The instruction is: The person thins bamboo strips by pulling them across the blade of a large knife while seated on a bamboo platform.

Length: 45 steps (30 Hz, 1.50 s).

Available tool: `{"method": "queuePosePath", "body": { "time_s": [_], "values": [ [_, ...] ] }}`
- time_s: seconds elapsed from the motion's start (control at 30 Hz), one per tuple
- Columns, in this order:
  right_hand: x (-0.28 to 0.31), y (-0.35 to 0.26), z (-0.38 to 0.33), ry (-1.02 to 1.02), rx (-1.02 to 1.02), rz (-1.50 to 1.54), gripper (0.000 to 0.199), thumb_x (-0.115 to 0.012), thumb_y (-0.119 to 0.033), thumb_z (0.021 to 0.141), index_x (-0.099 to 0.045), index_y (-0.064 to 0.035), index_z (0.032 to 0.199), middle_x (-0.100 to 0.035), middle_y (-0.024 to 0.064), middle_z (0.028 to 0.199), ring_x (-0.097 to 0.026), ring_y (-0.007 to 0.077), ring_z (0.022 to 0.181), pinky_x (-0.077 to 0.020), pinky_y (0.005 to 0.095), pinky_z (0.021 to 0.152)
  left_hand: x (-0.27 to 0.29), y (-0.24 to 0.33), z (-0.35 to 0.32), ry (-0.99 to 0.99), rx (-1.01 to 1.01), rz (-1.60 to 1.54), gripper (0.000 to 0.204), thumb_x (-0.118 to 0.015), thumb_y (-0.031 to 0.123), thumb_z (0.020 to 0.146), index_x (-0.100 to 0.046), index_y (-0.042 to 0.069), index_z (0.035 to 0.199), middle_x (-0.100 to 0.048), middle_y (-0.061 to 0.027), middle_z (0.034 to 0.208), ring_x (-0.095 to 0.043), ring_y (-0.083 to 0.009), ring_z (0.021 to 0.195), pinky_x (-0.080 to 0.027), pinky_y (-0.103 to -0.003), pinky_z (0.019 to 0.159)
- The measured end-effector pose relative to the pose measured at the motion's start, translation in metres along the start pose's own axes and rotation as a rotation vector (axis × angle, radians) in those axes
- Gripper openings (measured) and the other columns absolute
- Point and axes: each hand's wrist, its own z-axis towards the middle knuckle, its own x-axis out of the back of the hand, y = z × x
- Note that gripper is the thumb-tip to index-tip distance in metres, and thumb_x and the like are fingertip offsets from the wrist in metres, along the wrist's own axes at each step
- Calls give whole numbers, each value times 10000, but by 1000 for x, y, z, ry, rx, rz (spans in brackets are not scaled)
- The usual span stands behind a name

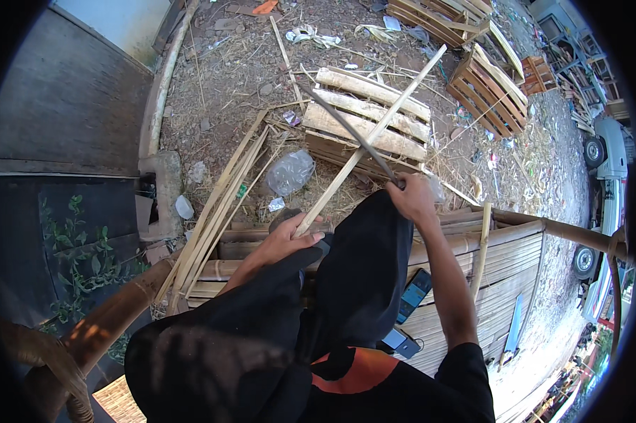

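My left hand point(284, 240) is closed on the lower end of a long pale bamboo strip point(404, 99), above my left knee. The strip slants up and away to the right. In my right hand point(411, 195), above my right knee, is the handle of a long dark-bladed machete point(334, 117). Its blade points far left and crosses the strip around the middle; whether the two touch I cannot tell. Below the crossing stands a slatted wooden crate point(374, 109), partly hidden by both. My legs in black trousers point(364, 261) are between my hands.
I sit on a bamboo bench point(466, 310) with phones point(414, 295) beside my right thigh. Several loose strips point(223, 204) lean at the left. A clear plastic bag point(290, 173) lies on the littered ground. More crates point(488, 92) stand far right, beyond them a parked truck point(609, 151).
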Motion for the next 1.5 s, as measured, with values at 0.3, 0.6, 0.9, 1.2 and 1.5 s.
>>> {"method": "queuePosePath", "body": {
  "time_s": [0.3, 0.6, 0.9, 1.2, 1.5],
  "values": [
    [-16, -85, -21, -191, 58, 302, 554, -665, -551, 761, -715, -54, 1001, -694, 214, 851, -670, 378, 881, -522, 433, 827, 0, 4, -11, 36, 72, -26, 267, -566, 179, 977, -512, 37, 1197, -529, 20, 914, -499, -32, 807, -407, -195, 718],
    [-11, -52, 20, 116, -72, 749, 335, -708, -316, 846, -664, 16, 822, -580, 28, 575, -528, 101, 480, -417, 280, 469, -3, -6, -8, -43, 63, -27, 194, -549, 211, 995, -501, 64, 1112, -493, 40, 887, -467, -18, 790, -400, -193, 687],
    [-31, -93, -44, -244, -99, 1053, 275, -726, -227, 830, -650, 37, 829, -612, 60, 643, -537, 89, 510, -437, 288, 487, -2, 4, 20, -74, 54, -194, 236, -499, 283, 1018, -517, 51, 1058, -473, 23, 782, -405, -52, 651, -354, -221, 579],
    [16, -78, -62, -145, 321, 119, 371, -740, -357, 724, -660, -71, 946, -675, 178, 752, -659, 395, 739, -539, 465, 695, -4, 10, 26, 92, 51, -99, 161, -461, 214, 1027, -521, 65, 1007, -397, 45, 696, -361, -51, 594, -300, -233, 521],
    [0, -76, -39, -130, 383, -259, 362, -719, -328, 690, -619, -64, 918, -653, 184, 695, -667, 370, 693, -537, 476, 649, -4, -3, 32, 80, 10, 10, 229, -434, 240, 1034, -514, 30, 1081, -395, 42, 659, -367, -66, 561, -329, -262, 511]
  ]
}}
